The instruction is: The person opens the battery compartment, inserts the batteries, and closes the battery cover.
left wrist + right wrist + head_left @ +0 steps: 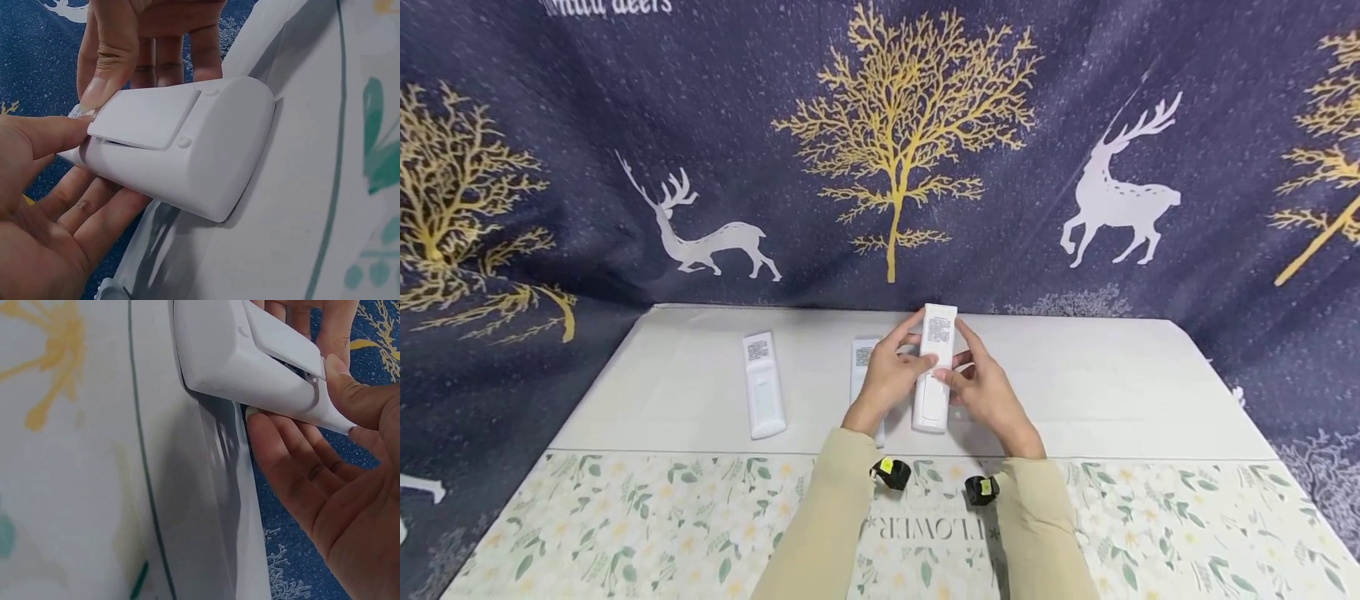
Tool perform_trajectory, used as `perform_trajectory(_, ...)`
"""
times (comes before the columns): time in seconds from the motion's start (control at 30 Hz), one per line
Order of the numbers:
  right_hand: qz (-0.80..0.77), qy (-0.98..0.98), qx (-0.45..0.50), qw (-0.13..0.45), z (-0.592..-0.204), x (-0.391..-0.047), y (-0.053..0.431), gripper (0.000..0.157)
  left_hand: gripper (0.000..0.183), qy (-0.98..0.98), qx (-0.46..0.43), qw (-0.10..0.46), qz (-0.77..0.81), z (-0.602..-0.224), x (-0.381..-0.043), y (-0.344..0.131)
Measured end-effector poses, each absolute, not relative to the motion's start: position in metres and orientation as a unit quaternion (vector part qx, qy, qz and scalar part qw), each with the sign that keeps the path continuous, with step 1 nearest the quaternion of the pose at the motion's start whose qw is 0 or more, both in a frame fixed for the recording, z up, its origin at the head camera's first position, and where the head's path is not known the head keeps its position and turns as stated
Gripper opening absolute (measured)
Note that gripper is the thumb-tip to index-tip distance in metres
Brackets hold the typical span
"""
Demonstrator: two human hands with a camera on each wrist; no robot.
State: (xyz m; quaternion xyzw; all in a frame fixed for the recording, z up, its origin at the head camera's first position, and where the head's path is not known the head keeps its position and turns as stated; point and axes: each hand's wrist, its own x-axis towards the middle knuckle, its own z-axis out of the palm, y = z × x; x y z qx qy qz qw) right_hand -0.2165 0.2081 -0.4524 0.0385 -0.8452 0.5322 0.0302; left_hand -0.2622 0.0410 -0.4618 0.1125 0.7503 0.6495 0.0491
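A white remote control [936, 333] is held face down between both hands, its back with a printed label turned up. My left hand [889, 379] grips it from the left, thumb on the back. From the other side my right hand [992, 392] holds it, thumb at the end of the battery cover [284, 340]. That cover is lifted a little, with a dark gap along its side in the right wrist view. In the left wrist view the remote's rounded bottom end [231, 150] is close over the white table surface.
A second remote [863, 354] lies partly hidden behind the left hand and forearm. Farther left lies a third remote [763, 387], back up. A floral cloth [685, 517] covers the near part of the table [1097, 383]. A dark curtain [737, 100] hangs behind.
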Motion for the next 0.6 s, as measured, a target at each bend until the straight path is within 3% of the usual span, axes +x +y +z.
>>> perform_trajectory(0.6, 0.507, -0.86, 0.033, 0.039, -0.4499, -0.2171, 0.208, 0.09, 0.076, 0.744, 0.123, 0.058, 0.654, -0.4614, -0.2639, 0.0417)
